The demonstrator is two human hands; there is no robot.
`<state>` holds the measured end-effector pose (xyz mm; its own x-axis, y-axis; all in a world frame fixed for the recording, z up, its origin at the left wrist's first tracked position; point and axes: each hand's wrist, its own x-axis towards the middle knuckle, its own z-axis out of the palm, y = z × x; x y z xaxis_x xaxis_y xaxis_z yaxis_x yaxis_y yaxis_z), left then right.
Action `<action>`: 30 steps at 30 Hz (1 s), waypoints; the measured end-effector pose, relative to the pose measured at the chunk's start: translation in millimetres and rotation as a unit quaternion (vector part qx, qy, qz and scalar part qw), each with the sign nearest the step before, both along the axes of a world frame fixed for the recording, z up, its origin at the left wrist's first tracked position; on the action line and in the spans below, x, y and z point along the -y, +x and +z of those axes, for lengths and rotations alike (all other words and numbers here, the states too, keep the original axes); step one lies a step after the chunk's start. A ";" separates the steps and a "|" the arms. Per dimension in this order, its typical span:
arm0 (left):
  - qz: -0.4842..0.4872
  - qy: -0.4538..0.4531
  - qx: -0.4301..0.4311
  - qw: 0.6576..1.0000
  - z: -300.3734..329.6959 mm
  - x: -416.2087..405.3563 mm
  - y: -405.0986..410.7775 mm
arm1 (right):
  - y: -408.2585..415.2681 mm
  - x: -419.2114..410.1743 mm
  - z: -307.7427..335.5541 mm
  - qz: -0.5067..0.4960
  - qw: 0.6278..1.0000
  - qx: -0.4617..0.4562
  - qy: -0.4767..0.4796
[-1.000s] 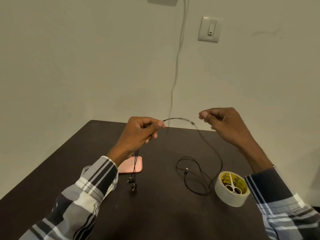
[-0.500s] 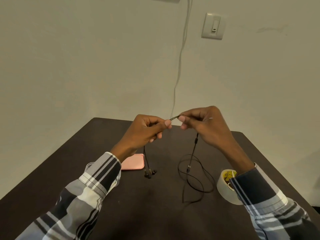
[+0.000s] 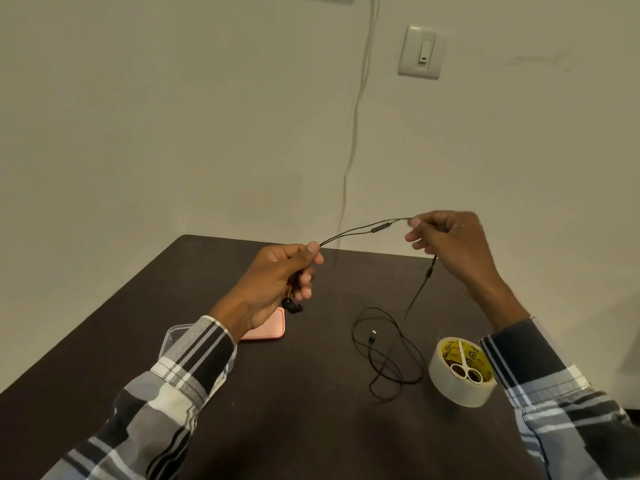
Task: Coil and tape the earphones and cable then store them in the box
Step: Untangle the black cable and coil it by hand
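Observation:
The black earphones [image 3: 367,230] stretch in the air between my hands above the dark table [image 3: 304,410]. My left hand [image 3: 277,282] grips the earbud end, with the earbuds poking out under its fingers. My right hand [image 3: 450,240] pinches the wire past the inline remote, and the tail hangs down from it. A loose black cable [image 3: 384,351] lies on the table below. A clear plastic box [image 3: 173,341] and its pink lid [image 3: 266,327] sit partly hidden behind my left forearm. A tape roll [image 3: 460,375] stands at the right.
Small white-handled scissors [image 3: 464,365] rest inside the tape roll. A white wire [image 3: 356,116] runs down the wall behind the table, beside a wall switch [image 3: 420,51]. The table's far edge is close to the wall.
My hands have moved apart, the right one sliding out along the earphone wire. The earbuds, which dangled below my left hand, are now drawn up into it.

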<state>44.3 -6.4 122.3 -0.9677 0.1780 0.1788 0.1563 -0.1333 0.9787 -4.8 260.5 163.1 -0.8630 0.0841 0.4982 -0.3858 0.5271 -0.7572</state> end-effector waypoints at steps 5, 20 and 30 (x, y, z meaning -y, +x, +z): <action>-0.062 0.106 0.044 0.991 1.1 -7.5 5.3 | 4.5 9.8 -13.5 0.020 0.985 0.062 0.163; -0.122 0.235 0.061 0.962 13.0 -26.8 19.3 | 37.9 86.7 -42.8 0.299 0.940 0.060 -0.154; -0.207 0.250 -0.005 0.946 21.8 -23.4 27.3 | 43.4 104.6 -50.7 0.319 0.911 0.141 -0.222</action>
